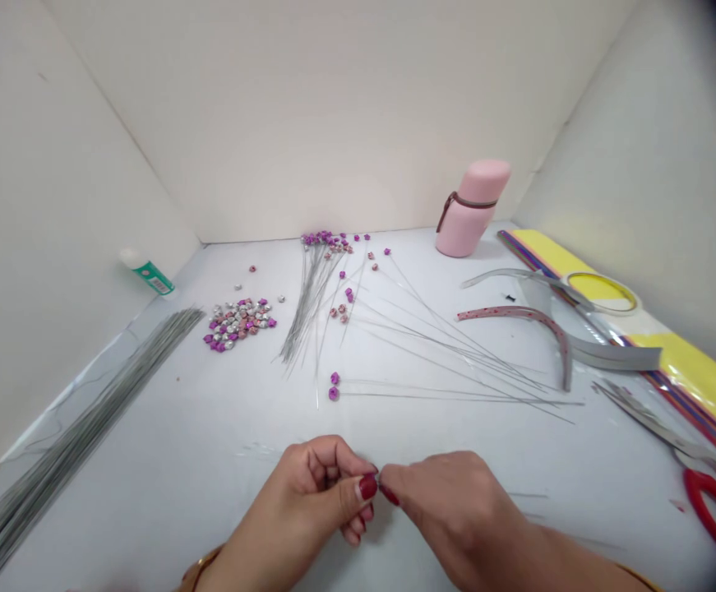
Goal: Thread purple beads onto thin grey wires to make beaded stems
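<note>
My left hand (326, 493) and my right hand (450, 501) meet fingertip to fingertip near the front of the white table. Both are closed in a pinch. Between the fingertips is something small and greyish, mostly hidden, too small to name. Thin wires show beyond my right hand, at its right. Just ahead of the hands lie two purple beads (334, 394) on wires that run to the right. Farther back is a bundle of wires (308, 308) topped with purple and pink beads. A pile of loose purple, silver and pink beads (238, 324) lies left of it.
Long grey wires (86, 436) lie along the left edge, near a green-and-white tube (153, 277). A pink bottle (465, 215) stands at the back right. Curved strips (518, 312), a tape roll (602, 293), yellow sheets (696, 370) and red-handled scissors (703, 493) lie on the right.
</note>
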`<state>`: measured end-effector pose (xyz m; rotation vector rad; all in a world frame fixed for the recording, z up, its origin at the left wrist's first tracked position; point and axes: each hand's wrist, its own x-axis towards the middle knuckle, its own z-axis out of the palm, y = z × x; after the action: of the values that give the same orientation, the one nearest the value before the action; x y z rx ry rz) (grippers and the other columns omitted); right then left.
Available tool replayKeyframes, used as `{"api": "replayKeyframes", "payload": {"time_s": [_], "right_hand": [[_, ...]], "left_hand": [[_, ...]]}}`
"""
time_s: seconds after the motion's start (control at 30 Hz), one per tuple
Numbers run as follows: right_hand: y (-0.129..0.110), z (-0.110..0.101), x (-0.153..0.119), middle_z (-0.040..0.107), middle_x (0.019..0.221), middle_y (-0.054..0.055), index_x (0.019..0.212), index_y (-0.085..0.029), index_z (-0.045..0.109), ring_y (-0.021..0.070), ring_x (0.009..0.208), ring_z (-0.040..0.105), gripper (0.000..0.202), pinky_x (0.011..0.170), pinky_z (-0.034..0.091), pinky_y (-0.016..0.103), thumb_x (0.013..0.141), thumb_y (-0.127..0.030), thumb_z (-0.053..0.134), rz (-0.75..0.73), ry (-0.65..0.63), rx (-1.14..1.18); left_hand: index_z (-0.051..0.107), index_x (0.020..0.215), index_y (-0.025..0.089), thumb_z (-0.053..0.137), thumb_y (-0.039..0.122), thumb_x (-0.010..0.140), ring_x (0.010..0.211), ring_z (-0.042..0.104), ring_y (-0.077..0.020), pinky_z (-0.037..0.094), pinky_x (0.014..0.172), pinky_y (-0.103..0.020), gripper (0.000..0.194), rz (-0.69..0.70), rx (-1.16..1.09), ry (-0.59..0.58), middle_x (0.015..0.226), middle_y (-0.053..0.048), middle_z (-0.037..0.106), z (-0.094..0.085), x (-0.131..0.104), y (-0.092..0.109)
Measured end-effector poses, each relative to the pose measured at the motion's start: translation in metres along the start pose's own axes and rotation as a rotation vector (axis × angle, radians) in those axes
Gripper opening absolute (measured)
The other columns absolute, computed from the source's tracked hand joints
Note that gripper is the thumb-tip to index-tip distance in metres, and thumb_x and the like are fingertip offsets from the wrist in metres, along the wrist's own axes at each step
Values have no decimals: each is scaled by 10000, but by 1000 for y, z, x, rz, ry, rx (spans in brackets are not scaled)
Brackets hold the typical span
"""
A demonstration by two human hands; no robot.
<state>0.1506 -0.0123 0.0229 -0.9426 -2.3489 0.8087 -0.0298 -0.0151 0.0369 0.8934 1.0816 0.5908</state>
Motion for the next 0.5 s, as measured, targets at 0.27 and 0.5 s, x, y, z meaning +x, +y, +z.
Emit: {"api": "replayKeyframes", "payload": {"time_s": [0.27,0.5], "right_hand": [[11,-11,6,251,419,-97,744,-161,551,56,372,201,258,359,178,174,813,-390,454,583,-194,843],[25,-5,6,538,707,13,899,-214,595,122,595,500,228,561,367,228,858,-219,371,239,38,-252]], "left_hand": [[616,717,183,573,245,742,568,509,-103,395,561,-194,79,235,215,136,604,7,589,-13,-1,8],[577,775,133,605,235,732,526,477,-45,397,516,-137,114,13,-208,54,602,19,560,-13,13,0]]}}
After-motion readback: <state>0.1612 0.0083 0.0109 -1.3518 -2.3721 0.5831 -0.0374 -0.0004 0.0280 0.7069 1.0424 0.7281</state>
